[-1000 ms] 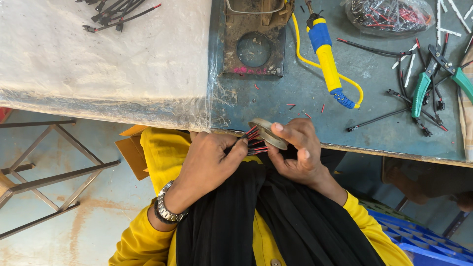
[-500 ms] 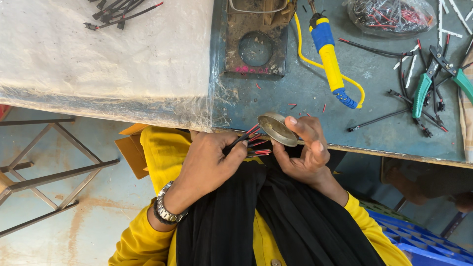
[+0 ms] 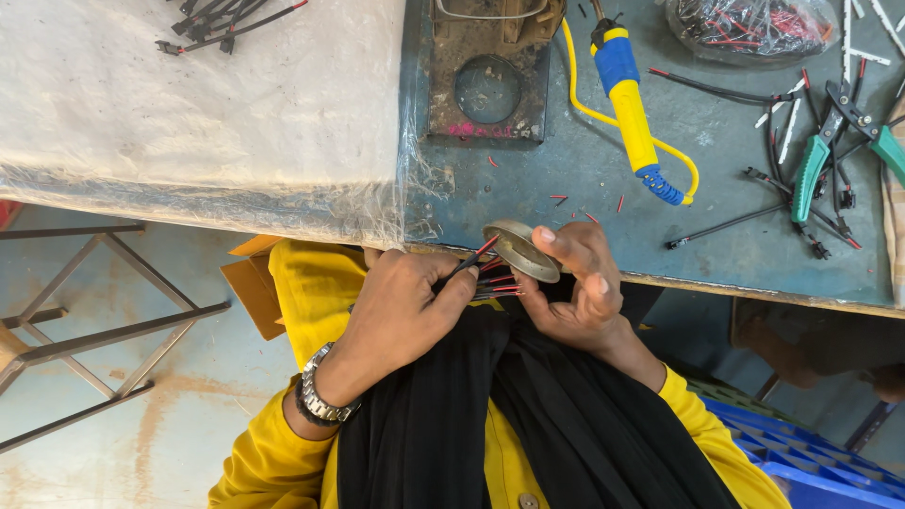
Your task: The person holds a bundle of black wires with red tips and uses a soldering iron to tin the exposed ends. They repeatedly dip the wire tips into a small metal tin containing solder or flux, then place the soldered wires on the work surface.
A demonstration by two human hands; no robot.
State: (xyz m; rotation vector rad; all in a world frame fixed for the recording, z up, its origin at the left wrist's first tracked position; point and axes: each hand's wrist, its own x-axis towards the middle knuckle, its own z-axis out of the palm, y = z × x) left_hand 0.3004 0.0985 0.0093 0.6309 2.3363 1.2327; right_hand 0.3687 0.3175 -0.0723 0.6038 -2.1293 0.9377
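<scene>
Left hand (image 3: 405, 306): closed, pinching a red-and-black wire (image 3: 471, 259) | right hand (image 3: 575, 292): fingers curled around a round metal tin (image 3: 521, 252), thin wires (image 3: 495, 286) poking out beneath it | tin held between both hands, at the desk (image 3: 584, 179) edge | blue-and-yellow soldering iron (image 3: 630, 104) lies beyond the right hand.

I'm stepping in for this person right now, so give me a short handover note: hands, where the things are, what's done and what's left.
Left hand: pinches a bundle of red and black wires at the bench edge.
Right hand: grips a small round metal tin, tilted toward the wire tips.
On the bench: soldering iron, green-handled pliers, loose wires, a bag of wires.
Done: wire tips brought to the tin.
Left: whether the tips have touched the tin's contents cannot be told; the iron lies unused.
</scene>
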